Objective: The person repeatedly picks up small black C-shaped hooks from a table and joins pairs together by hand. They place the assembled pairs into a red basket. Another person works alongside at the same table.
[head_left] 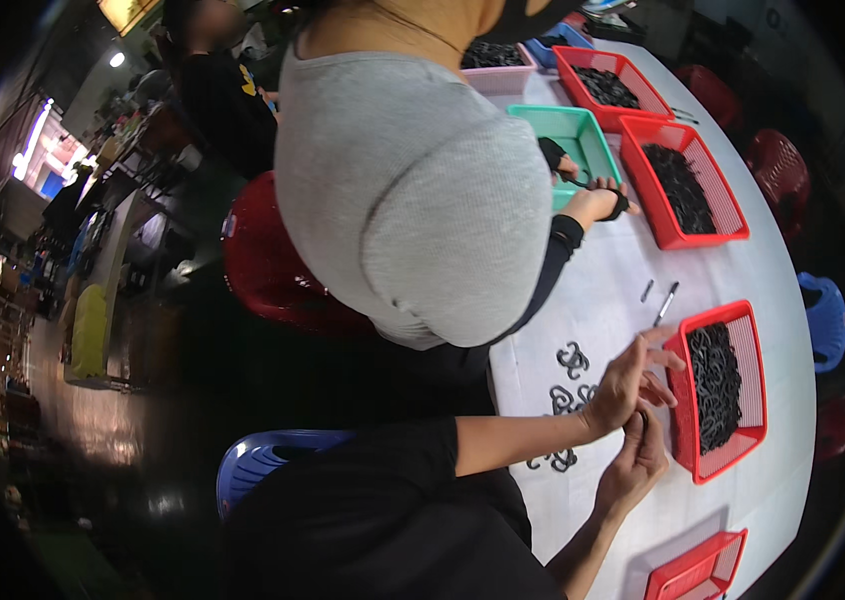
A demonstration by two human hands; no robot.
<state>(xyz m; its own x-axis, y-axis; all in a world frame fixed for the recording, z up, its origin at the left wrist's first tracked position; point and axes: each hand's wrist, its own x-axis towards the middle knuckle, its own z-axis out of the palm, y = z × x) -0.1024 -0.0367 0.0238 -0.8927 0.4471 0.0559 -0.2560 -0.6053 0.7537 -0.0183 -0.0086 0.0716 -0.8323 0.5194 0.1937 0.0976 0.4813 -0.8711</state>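
Note:
Both my hands are over the white table, beside a red basket [681, 410] filled with black curved pieces [715, 385]. My left hand [626, 385] has its fingers spread, their tips close to the basket's near rim. Just below it, my right hand [635, 465] is closed, thumb and fingers pinching a small black curved piece [642, 420]. Much of that piece is hidden by the fingers. Small groups of loose black curved pieces [571, 360] lie on the table left of my hands, partly covered by my left hand and forearm.
A pen [667, 303] lies above the basket, beside a short dark stick [648, 290]. A smaller red basket [688, 572] stands at lower right. Beyond, a person in grey [423, 190] works over a green basket [593, 140], near other red baskets [683, 240].

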